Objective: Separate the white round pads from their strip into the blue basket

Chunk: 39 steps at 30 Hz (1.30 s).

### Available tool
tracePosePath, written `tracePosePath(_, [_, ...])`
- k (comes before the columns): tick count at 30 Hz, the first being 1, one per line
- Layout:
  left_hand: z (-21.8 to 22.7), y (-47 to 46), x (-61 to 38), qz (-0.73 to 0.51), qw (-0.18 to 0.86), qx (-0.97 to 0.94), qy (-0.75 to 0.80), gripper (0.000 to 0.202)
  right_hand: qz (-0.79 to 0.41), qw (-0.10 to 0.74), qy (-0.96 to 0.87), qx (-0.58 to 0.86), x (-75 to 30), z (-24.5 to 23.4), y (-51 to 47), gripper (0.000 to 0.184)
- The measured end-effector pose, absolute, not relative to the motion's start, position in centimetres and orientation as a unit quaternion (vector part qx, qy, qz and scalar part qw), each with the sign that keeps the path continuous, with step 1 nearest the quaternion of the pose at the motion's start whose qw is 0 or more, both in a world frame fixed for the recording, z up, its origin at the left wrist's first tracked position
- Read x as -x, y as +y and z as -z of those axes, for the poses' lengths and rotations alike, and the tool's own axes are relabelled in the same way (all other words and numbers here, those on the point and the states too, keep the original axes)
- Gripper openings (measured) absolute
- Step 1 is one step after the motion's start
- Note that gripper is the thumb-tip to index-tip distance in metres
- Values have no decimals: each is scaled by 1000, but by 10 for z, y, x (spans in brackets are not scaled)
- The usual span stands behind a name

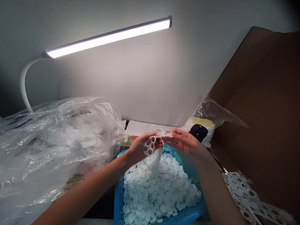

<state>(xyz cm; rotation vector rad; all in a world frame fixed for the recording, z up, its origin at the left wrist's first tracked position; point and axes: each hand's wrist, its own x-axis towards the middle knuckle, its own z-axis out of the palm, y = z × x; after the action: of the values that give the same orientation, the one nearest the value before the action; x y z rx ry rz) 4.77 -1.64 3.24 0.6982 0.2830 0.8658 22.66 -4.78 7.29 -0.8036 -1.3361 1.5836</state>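
Above a blue basket (118,187), my left hand (140,144) is closed on a white perforated sheet (149,146) with round holes punched through it. My right hand (185,142) pinches the same sheet from the other side, its fingers close to the left ones. A thin whitish strip hangs down between the hands, blurred at its lower end. Heaped in the basket are many small white discs (152,190). The fingers partly cover the sheet.
A large clear plastic bag (93,131) of white pieces lies on the left. A cardboard box (264,103) stands at right, with punched sheet scraps (248,193) below. Behind my right hand are a black object (198,132) and another bag. A lit lamp (110,37) hangs overhead.
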Motion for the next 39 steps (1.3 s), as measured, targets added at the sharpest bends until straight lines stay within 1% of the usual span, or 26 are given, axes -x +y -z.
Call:
tracePosePath(3, [-35,-18,-48,-417,840,-322,129,18,-632,449,-530,345,-228,-73,-46,18])
tracePosePath(9, [-33,-20,-50,-427,843,-304,124,17,-652,461,-501,333,-227,-71,-44,8])
tracePosePath(13, [-32,-19,-49,-427,847,-294,119,16,-660,464,-490,331,-229,-71,-44,9])
tracePosePath(16, [-35,-18,-48,-434,847,-279,128,16,-645,481,-493,332,-233,-74,-46,9])
tracePosePath(20, [-37,-19,-48,-439,830,-312,143,17,-600,509,-511,346,-236,-79,-48,11])
tracePosePath(23, [-35,-22,-51,-452,788,-380,175,17,-568,501,-547,356,-230,-80,-50,11])
tracePosePath(27, [-33,-25,-53,-472,716,-464,220,17,-443,476,-619,440,-220,-75,-50,15])
tracePosePath(29, [-33,-25,-54,-479,701,-475,230,22,-378,469,-648,465,-217,-72,-51,17])
tracePosePath(32, [-33,-24,-54,-487,691,-478,240,27,-314,455,-677,485,-215,-70,-54,16])
tracePosePath(35, [-32,-23,-54,-490,684,-487,235,26,-285,439,-693,496,-214,-72,-58,13])
tracePosePath(39, [-30,-23,-53,-495,670,-508,223,22,-302,404,-703,502,-213,-78,-62,17])
